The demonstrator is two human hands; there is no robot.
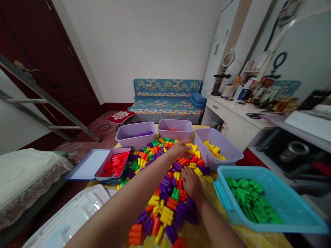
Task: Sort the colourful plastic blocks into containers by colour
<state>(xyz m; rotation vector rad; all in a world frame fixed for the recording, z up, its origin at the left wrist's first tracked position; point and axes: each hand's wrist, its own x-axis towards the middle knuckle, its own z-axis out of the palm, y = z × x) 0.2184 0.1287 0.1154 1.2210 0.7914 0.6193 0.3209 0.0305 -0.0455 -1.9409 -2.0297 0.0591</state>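
Note:
A heap of plastic building blocks in purple, yellow, orange, green and red covers the middle of the table. My left hand reaches across to its far right part, fingers curled around yellow building blocks; how many it holds is hidden. Closer to me, my right hand lies palm down on the heap with its fingers apart, beside purple and yellow blocks. Just right of my left hand stands a lilac bin with yellow blocks inside.
Two more lilac bins stand along the far edge, holding purple and a few orange pieces. Red pieces fill a box at left; green ones lie in a blue tub. A clear lid is front left.

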